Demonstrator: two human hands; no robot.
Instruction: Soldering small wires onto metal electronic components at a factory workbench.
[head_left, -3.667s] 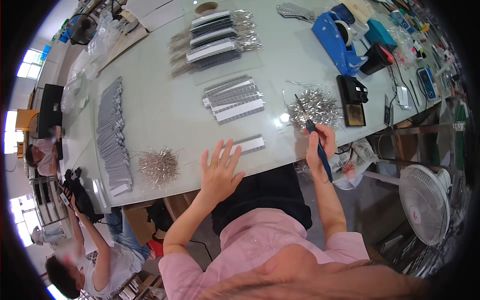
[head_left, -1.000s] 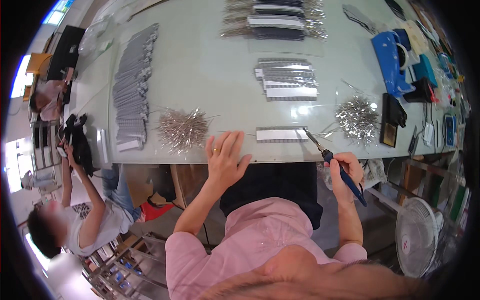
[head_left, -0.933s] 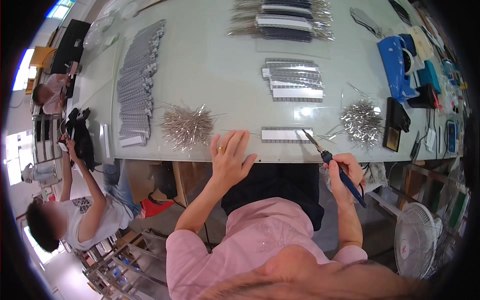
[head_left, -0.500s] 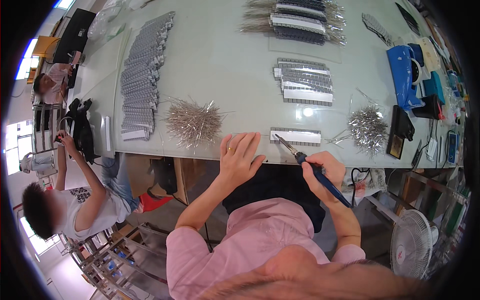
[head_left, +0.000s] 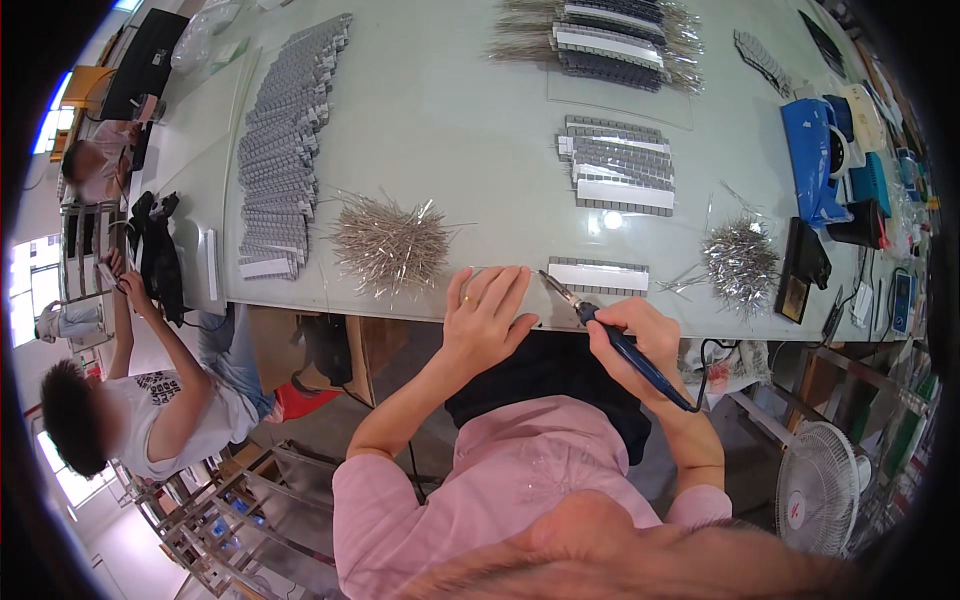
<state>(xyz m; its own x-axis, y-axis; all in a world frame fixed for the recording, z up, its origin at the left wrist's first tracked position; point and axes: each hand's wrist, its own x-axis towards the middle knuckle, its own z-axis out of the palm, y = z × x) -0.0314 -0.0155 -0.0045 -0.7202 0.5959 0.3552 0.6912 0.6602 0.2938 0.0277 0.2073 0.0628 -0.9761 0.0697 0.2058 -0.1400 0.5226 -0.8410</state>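
Note:
My right hand grips a soldering iron with a dark blue handle. Its metal tip points left and rests at the left end of a grey segmented strip with a white band, near the table's front edge. Just left of that strip, my left hand lies on the edge with its fingers stretched out, a ring on one of them. A thin wire seems to show by its fingertips. Beside the left hand sits a pile of thin silvery wires; a second wire pile lies right of the strip.
A long row of grey strips covers the table's left. Further strips are stacked beyond the work, with wired bundles behind. At right stand a blue tool and a dark tray. A co-worker sits left; a fan stands right.
The soldering iron's tip has moved left, from on top of the strip to its left end. My right hand shifted slightly left with it. The left hand stays almost still.

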